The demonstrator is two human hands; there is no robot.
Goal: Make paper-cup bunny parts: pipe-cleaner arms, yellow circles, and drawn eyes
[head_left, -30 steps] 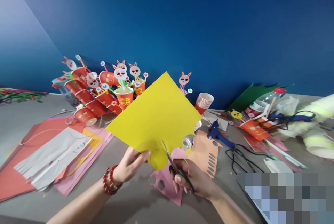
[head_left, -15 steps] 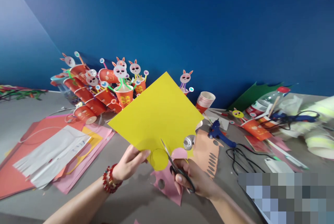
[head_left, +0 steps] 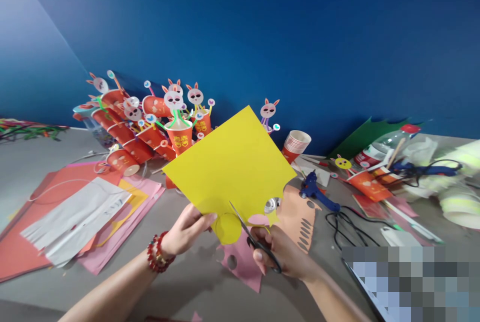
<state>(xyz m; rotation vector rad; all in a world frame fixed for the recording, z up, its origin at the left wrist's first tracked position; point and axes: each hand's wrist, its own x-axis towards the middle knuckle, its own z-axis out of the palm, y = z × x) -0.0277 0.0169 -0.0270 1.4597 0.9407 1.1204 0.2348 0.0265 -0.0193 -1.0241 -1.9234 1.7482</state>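
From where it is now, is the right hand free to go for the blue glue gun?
Probably not yet: the right hand is shut on the scissors, blades in the yellow paper. The blue glue gun lies uncovered on the table just beyond.

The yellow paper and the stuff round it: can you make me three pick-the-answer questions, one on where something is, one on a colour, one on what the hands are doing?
1. Where is the blue glue gun?
A. right of the yellow paper, on the table
B. in the left hand
C. inside a red cup

2. What colour is the wall?
A. green
B. blue
C. white

3. What is the right hand doing?
A. resting flat
B. holding a cup
C. gripping scissors that meet the paper

Answers: 1 A, it lies on the table beyond the paper's right corner. 2 B, deep blue fills the background. 3 C, the blades meet the sheet's lower edge, which the left hand pinches.
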